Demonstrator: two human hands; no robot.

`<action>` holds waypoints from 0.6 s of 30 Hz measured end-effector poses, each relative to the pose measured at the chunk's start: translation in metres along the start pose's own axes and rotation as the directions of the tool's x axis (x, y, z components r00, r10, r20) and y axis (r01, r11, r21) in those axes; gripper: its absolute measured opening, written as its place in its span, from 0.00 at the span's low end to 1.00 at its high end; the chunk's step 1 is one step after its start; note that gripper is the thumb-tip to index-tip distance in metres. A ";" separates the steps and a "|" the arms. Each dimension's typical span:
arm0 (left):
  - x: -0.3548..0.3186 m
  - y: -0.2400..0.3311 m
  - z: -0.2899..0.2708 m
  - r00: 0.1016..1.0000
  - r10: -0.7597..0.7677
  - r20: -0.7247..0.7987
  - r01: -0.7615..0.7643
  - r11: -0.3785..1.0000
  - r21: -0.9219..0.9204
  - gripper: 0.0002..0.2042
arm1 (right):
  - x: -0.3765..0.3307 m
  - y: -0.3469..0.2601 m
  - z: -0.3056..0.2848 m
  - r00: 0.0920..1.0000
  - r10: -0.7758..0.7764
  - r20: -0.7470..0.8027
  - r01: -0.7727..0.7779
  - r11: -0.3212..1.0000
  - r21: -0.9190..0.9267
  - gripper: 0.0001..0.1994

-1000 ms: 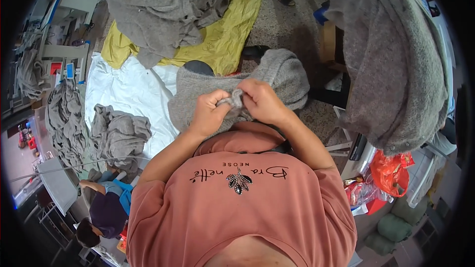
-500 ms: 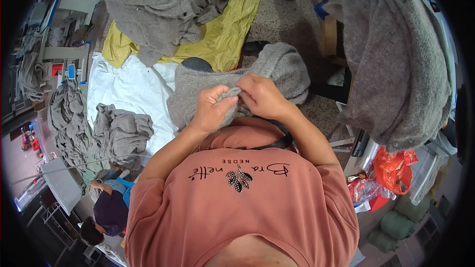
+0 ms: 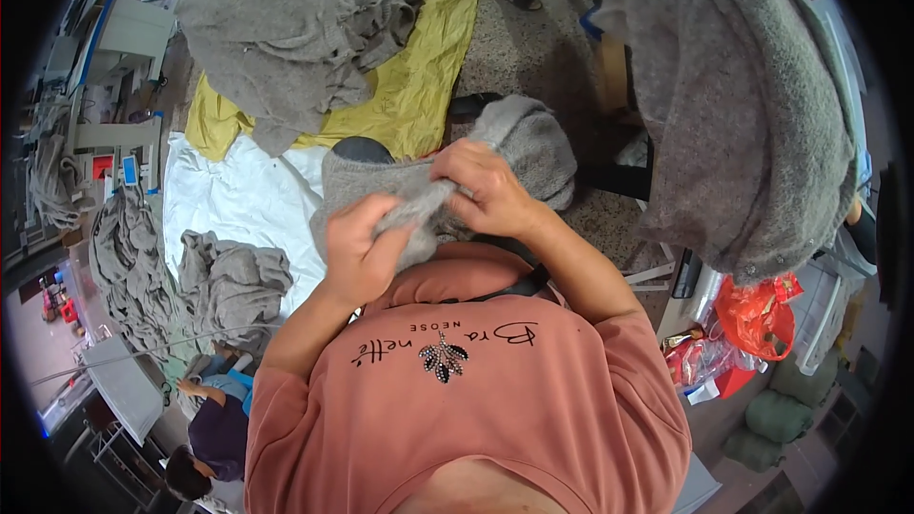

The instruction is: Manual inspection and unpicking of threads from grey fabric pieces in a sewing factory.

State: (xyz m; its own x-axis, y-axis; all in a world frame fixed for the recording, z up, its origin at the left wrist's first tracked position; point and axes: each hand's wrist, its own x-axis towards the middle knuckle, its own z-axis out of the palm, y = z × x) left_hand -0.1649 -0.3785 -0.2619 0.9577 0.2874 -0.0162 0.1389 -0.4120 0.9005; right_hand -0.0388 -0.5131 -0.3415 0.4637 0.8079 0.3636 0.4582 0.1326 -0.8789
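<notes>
A red plastic bag [image 3: 758, 314] (rather glossy) near rounded green bundles [image 3: 779, 417].

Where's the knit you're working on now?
In the head view, the grey knit is near the centre, held by the left hand and right hand, beside the white sheet's right edge.

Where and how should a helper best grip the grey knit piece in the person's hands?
Probably take the grey knit piece by its bunched fold, coming from the person's right: it bulges outward there, beyond the right hand, giving a thick part to close on. The stretch between that hand and the left hand is already held.
</notes>
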 end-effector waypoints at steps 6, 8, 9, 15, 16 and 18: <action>-0.028 0.033 -0.074 0.853 0.510 -0.106 -0.515 0.794 -0.321 0.03 | -0.017 0.085 -0.042 0.958 0.120 -0.261 -0.221 0.887 -0.405 0.11; -0.038 0.044 -0.103 0.836 0.469 -0.285 -0.467 0.337 -0.817 0.07 | -0.034 0.113 -0.063 0.915 0.319 -0.246 -0.402 0.759 -0.512 0.06; -0.035 0.052 -0.120 0.772 0.586 -0.247 -0.444 0.218 -0.869 0.08 | -0.048 0.128 -0.070 0.870 0.440 -0.224 -0.471 0.602 -0.646 0.06; -0.045 0.065 -0.153 0.592 0.703 -0.394 -0.518 -0.043 -0.854 0.09 | -0.073 0.162 -0.065 0.710 0.520 -0.475 -0.699 0.606 -0.381 0.15; -0.051 0.065 -0.155 0.570 0.695 -0.437 -0.590 -0.023 -0.807 0.09 | -0.068 0.161 -0.064 0.653 0.502 -0.567 -0.744 0.563 -0.359 0.18; -0.063 0.062 -0.163 0.566 0.683 -0.463 -0.633 0.000 -0.774 0.10 | -0.045 0.139 -0.062 0.783 0.434 -0.446 -0.619 0.611 -0.493 0.17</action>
State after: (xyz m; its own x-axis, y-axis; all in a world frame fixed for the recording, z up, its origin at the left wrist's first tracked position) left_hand -0.2575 -0.2807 -0.1345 0.5199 0.2815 0.8065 -0.8014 0.4876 0.3464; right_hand 0.0512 -0.5670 -0.4612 0.9000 0.4339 0.0413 0.3666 -0.7024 -0.6101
